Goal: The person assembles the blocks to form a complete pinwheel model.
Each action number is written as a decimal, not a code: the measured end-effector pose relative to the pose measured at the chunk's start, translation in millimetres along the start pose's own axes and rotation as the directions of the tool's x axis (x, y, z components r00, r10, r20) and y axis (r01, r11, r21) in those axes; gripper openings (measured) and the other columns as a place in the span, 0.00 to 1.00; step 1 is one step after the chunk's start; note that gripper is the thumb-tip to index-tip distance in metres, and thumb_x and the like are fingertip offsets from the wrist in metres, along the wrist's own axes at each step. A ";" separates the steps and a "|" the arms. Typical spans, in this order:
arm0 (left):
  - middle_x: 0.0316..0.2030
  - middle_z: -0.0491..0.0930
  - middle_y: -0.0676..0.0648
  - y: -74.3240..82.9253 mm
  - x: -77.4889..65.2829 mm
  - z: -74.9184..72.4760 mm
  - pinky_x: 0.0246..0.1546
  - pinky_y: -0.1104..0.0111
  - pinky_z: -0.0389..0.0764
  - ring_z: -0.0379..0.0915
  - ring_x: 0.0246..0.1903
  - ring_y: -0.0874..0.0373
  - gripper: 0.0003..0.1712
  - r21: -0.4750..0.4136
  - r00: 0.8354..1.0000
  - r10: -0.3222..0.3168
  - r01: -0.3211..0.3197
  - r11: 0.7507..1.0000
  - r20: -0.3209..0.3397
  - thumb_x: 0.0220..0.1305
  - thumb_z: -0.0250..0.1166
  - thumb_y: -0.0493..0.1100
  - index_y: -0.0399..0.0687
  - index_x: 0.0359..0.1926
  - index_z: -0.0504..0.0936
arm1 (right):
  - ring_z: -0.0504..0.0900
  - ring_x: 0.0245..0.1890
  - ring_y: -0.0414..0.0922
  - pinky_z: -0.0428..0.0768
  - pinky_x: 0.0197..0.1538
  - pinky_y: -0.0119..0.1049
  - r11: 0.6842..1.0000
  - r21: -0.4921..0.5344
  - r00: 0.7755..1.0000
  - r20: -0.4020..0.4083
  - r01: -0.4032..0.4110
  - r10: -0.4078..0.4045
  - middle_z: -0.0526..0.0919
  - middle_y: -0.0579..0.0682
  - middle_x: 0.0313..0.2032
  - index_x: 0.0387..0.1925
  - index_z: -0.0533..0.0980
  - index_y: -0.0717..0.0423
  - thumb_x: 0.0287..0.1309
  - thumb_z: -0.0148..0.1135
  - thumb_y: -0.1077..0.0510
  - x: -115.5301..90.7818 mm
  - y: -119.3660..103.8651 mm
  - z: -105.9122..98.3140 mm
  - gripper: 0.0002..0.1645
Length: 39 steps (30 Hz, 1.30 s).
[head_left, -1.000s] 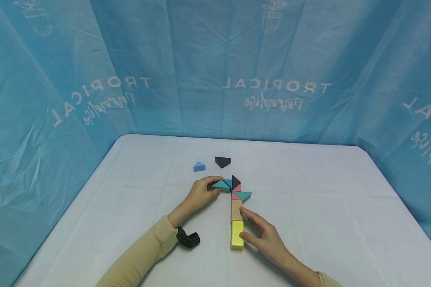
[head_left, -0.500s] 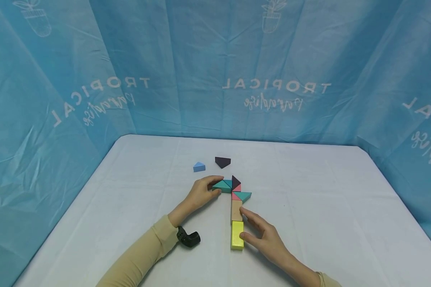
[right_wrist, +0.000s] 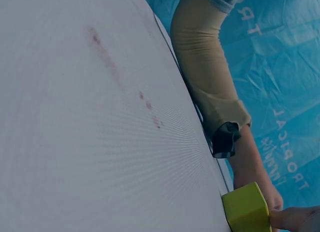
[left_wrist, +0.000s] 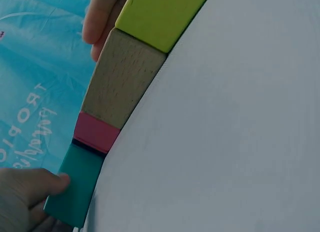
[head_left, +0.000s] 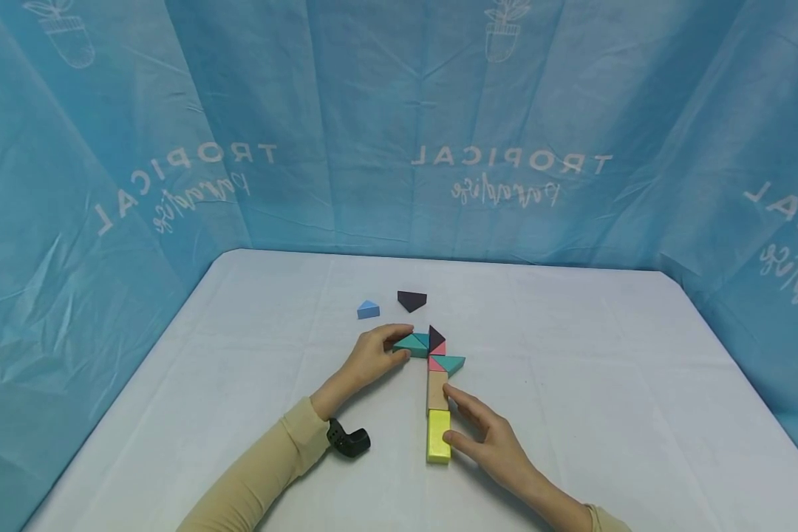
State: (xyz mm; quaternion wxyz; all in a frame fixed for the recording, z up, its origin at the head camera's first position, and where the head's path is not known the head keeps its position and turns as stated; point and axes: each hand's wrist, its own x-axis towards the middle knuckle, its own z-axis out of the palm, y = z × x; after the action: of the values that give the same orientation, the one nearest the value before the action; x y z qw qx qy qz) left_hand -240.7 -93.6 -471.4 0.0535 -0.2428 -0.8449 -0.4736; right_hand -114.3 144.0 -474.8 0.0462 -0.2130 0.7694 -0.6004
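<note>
My left hand (head_left: 370, 357) holds a teal triangular block (head_left: 408, 345) between thumb and forefinger. That block lies against another teal block (head_left: 423, 338), beside a dark triangular block (head_left: 435, 338) and a pink one (head_left: 440, 349). Nearer, a pink triangle (head_left: 434, 363) and a teal triangle (head_left: 449, 363) meet above a plain wooden block (head_left: 437, 390) and a yellow block (head_left: 438, 436) in line. On their right side rests my right hand (head_left: 488, 436), its fingers loosely extended, a fingertip at the wooden block and the thumb at the yellow one. The left wrist view shows the teal block (left_wrist: 75, 184) under my thumb.
A small blue triangular block (head_left: 369, 309) and a black four-sided block (head_left: 412, 300) lie farther back on the white table (head_left: 572, 355). A black wrist device (head_left: 349, 441) sticks out from my left cuff. Blue printed curtains (head_left: 386, 89) surround the table.
</note>
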 end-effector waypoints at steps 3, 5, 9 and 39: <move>0.49 0.80 0.43 2.5 3.2 -9.6 0.49 0.70 0.77 0.77 0.48 0.54 0.21 -0.064 0.998 0.014 -0.017 0.998 -0.055 0.60 0.66 0.35 0.36 0.55 0.77 | 0.60 0.66 0.45 0.61 0.64 0.31 1.000 -0.006 1.000 0.003 -0.002 0.002 0.66 0.50 0.65 0.66 0.64 0.54 0.56 0.67 0.55 -0.3 0.2 -0.4 0.37; 0.48 0.79 0.40 11.5 5.8 -21.7 0.49 0.67 0.77 0.77 0.47 0.50 0.20 -0.108 0.995 0.019 -0.029 0.994 -0.099 0.61 0.64 0.33 0.32 0.54 0.76 | 0.61 0.66 0.45 0.61 0.64 0.31 1.000 -0.009 1.000 0.002 -0.005 0.005 0.66 0.50 0.65 0.66 0.64 0.54 0.56 0.67 0.55 -0.5 0.2 -0.6 0.38; 0.49 0.78 0.37 11.8 15.5 -45.4 0.51 0.61 0.76 0.76 0.48 0.46 0.19 -0.142 0.978 0.025 -0.055 0.988 -0.205 0.63 0.62 0.35 0.31 0.55 0.75 | 0.61 0.66 0.44 0.61 0.64 0.31 1.000 -0.007 1.000 -0.001 -0.010 0.010 0.66 0.49 0.65 0.66 0.64 0.54 0.56 0.67 0.55 -0.4 -0.1 -0.8 0.38; 0.54 0.75 0.36 -48.1 23.5 -57.9 0.56 0.62 0.72 0.71 0.55 0.45 0.21 -0.114 0.983 -0.119 0.104 0.988 -0.140 0.63 0.63 0.37 0.31 0.56 0.75 | 0.61 0.66 0.44 0.61 0.64 0.33 1.000 -0.013 1.000 -0.001 -0.017 0.017 0.66 0.48 0.65 0.66 0.65 0.52 0.56 0.67 0.55 0.3 -0.3 -1.2 0.37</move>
State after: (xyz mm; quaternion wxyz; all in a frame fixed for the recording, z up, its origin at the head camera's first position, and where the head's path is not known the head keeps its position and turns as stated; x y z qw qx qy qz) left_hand -291.6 -153.8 -469.5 0.0756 -0.1623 -0.8246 -0.5367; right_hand -114.9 144.8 -474.2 0.0495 -0.2064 0.7750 -0.5953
